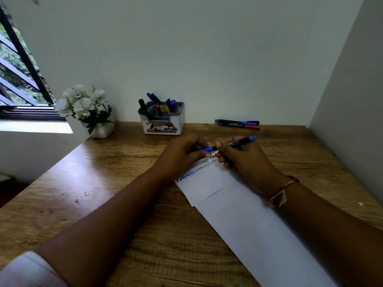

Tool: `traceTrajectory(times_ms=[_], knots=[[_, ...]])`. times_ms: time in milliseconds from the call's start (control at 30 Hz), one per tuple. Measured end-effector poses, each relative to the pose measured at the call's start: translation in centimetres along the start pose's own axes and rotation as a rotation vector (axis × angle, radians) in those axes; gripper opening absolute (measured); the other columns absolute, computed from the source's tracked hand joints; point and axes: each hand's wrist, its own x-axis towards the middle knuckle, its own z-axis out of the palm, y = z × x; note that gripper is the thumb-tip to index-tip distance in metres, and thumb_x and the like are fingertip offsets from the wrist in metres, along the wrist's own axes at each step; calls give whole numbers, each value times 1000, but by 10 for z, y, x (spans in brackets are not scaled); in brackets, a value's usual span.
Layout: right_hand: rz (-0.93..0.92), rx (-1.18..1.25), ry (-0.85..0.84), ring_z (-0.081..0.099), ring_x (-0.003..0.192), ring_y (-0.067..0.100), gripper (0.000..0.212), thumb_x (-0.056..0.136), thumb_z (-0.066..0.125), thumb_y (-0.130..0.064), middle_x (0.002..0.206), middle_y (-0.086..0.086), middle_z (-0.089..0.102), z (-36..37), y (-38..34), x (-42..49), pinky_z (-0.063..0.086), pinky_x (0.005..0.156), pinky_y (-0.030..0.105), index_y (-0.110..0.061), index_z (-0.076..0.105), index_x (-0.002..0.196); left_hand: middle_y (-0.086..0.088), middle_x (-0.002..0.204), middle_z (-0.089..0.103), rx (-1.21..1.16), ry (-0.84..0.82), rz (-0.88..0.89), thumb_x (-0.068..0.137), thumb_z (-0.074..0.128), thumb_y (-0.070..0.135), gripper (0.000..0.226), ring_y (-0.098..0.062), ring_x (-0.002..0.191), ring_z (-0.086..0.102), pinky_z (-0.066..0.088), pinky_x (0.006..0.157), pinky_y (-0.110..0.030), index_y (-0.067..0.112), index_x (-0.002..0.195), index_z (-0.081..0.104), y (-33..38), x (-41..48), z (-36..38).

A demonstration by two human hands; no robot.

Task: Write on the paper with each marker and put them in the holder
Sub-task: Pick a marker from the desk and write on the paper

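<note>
Wooden desk (124, 183); paper (238, 214) partly hidden under left hand (182, 154), right hand (244, 160), both gripping marker (240, 141).

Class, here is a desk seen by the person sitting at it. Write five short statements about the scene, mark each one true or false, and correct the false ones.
1. The left hand and right hand both hold one marker over the paper. True.
2. Two markers lie on the table, right of the holder. True.
3. The holder is empty. False: several markers stand in it.
4. The paper is blank. False: there is handwriting at its far end.
5. The flower pot stands right of the holder. False: it stands left of it, by the window.
</note>
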Motion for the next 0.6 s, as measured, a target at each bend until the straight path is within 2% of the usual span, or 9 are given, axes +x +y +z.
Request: traceTrajectory(times_ms=[167, 300, 400, 500, 600], knots=[[-43, -90, -44, 64, 59, 2, 15, 95, 68, -21, 71, 1, 71, 0, -6, 7, 49, 52, 15, -6, 71, 98, 11, 88, 69, -141, 29, -58, 84, 73, 16, 17, 1, 81, 65, 52, 72, -17, 29, 93, 67, 6, -1, -1], [-37, -118, -92, 67, 64, 3, 17, 96, 67, -23, 74, 0, 73, -4, -7, 10, 50, 55, 15, -8, 70, 103, 8, 88, 69, -180, 30, -74, 84, 73, 17, 14, 0, 80, 65, 49, 70, -14, 23, 95, 68, 6, -1, 1], [7, -54, -100, 70, 71, 5, 22, 96, 68, -25, 81, 4, 76, -5, -4, 11, 54, 59, 16, -6, 72, 106, 6, 89, 70, -191, 52, -107, 83, 74, 20, 14, -4, 82, 66, 54, 74, -24, 22, 96, 70, 2, -1, 2], [59, 126, -50, 75, 83, 10, 26, 96, 65, -31, 96, 10, 79, 0, -3, 10, 59, 70, 20, -7, 74, 102, 8, 91, 69, -204, 164, -127, 84, 73, 23, 13, -9, 85, 65, 57, 77, -35, 27, 95, 69, 2, -1, 2], [22, 86, 14, 75, 85, 12, 30, 101, 57, -39, 93, 7, 79, 1, -2, 13, 59, 73, 23, -13, 72, 95, 10, 96, 66, -178, 311, -141, 86, 71, 22, 17, -7, 90, 64, 57, 79, -31, 28, 101, 66, 4, -1, -3]])
